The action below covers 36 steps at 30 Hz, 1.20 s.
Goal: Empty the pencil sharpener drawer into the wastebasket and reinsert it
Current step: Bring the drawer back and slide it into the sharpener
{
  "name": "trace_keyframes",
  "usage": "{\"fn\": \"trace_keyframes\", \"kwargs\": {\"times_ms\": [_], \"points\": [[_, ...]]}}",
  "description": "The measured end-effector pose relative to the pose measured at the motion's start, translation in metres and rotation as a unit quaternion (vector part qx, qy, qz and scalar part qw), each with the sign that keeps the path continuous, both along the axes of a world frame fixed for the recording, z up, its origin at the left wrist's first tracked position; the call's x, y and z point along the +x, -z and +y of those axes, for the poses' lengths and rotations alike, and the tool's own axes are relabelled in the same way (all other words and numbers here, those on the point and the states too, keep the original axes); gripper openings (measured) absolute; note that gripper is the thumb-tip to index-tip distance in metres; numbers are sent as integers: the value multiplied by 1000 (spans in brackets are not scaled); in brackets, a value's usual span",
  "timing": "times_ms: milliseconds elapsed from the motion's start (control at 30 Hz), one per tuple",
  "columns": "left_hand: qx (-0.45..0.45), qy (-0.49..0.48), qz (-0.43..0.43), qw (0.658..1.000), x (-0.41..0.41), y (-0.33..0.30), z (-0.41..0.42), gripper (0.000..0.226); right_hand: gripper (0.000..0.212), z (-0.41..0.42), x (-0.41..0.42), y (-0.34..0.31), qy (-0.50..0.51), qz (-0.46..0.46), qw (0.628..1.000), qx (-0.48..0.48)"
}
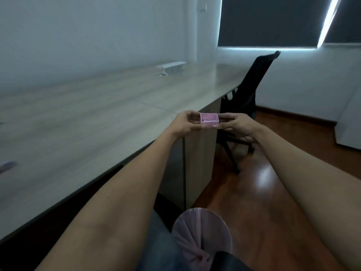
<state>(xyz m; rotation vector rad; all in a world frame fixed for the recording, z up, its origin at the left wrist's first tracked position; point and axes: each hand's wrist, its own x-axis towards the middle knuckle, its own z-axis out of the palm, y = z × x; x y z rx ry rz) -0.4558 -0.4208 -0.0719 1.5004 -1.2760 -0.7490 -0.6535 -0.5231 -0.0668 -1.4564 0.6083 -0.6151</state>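
A small pink drawer (209, 120) is held upright in the air beyond the desk's corner, its open top facing me; the inside looks bare. My left hand (185, 124) pinches its left side and my right hand (237, 125) pinches its right side, both arms stretched forward. A round wastebasket (202, 234) lined with a pale pink bag stands on the floor below, close to my legs. A blurred purple object (7, 166) at the desk's left edge may be the sharpener; I cannot tell for sure.
A long wooden desk (88, 118) runs along my left, with a white socket bar (171, 67) far back. A black office chair (248, 94) stands past the desk's end on the reddish wooden floor (283, 192). White walls and a dark window blind close the room.
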Motion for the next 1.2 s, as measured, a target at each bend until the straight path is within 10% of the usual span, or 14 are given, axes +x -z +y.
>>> {"fn": "trace_keyframes", "kwargs": {"times_ms": [567,1200], "points": [[-93,-121,-54,987,111,-176,123,50,46,57,150,-169,-180,-68,974,-118],[-73,-359,-98,925,238,-172,398,54,45,277,374,-160,-407,-99,903,-93]]}}
